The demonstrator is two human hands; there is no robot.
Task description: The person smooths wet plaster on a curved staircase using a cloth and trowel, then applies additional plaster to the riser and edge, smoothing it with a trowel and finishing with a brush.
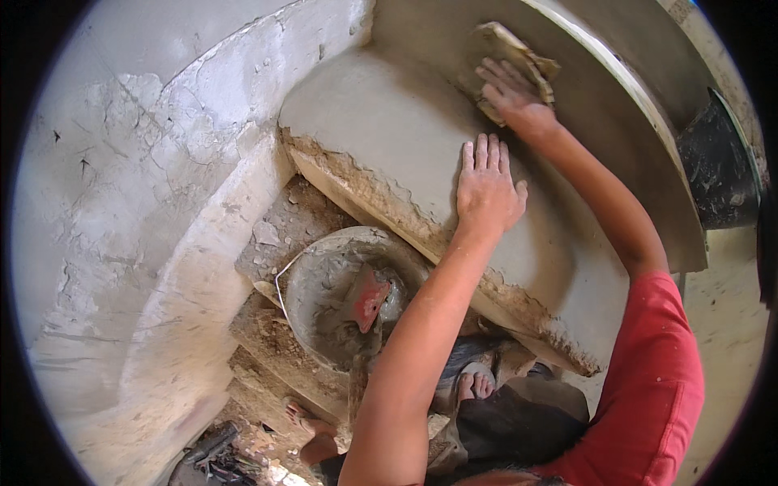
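My right hand (515, 95) presses a ragged tan pad (531, 61), perhaps cloth or foam, against the curved grey wall (624, 134). Its fingers lie long over the pad, and part of it is hidden under the palm. My left hand (490, 182) rests flat, fingers stretched out, on the smooth grey plastered ledge (369, 105), holding nothing. Below my left forearm stands a round bucket (284, 279) of wet grey mortar (320, 283). A red-backed tool (370, 298), smeared with mortar, lies in it.
The ledge's front edge (381, 190) is rough and crumbly. At left rises a patchy plastered wall (121, 202). A black bucket (717, 166) sits beyond the curved wall at right. Debris (219, 454) and a person's foot (308, 417) show low at left, near my own feet.
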